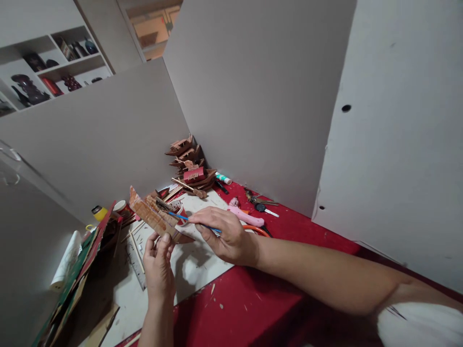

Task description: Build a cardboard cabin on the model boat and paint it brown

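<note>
My left hand grips the near end of a wooden model boat, thumb on top, holding it tilted above the table. The boat's far end looks darker and glossier than the pale near part. In my right hand is a thin blue paintbrush, pinched by its handle. Its bristle end lies at the boat's upper surface; whether it touches I cannot tell. Just behind the brush stands a red and white paper cup with dark smears inside.
Several finished-looking model boats are stacked in the corner. Keys and a pink-handled tool lie to the right on the red tabletop. At left are a ruler, cardboard sheets and a yellow bottle. Grey panels enclose the back.
</note>
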Available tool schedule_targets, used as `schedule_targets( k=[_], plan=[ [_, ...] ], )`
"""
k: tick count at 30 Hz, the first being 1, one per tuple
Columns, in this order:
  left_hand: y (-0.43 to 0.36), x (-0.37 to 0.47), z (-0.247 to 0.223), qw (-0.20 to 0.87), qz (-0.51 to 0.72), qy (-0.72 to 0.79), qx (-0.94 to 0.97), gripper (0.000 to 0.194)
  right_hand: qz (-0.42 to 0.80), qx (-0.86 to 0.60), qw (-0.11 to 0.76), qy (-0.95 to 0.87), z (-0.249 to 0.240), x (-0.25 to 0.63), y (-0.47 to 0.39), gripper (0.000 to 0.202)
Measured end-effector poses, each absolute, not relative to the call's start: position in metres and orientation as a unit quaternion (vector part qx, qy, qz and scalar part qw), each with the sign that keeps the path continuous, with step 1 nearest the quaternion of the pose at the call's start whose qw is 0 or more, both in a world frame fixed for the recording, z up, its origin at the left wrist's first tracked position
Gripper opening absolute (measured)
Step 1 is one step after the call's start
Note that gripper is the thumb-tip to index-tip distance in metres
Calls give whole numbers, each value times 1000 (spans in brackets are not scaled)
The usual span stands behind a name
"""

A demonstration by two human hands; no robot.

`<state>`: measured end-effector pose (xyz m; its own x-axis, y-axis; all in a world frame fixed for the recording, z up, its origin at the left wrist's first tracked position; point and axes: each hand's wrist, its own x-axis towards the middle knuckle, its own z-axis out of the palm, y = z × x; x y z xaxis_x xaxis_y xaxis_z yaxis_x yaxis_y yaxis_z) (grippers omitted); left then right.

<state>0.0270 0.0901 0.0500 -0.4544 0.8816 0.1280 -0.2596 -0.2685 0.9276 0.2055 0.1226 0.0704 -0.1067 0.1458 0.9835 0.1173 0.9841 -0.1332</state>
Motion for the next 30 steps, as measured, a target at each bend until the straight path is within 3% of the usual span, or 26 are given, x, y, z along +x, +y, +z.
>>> schedule_targets(
  k=[22, 30],
  plan=[
    [90, 20, 58, 372, 757, 437, 313, 37, 18, -48, 654, -755, 71, 209, 112, 25],
    [90, 17, 57, 410, 750, 418, 308, 37, 32, -89, 670, -736, 70, 209, 116, 24]
  ],
)
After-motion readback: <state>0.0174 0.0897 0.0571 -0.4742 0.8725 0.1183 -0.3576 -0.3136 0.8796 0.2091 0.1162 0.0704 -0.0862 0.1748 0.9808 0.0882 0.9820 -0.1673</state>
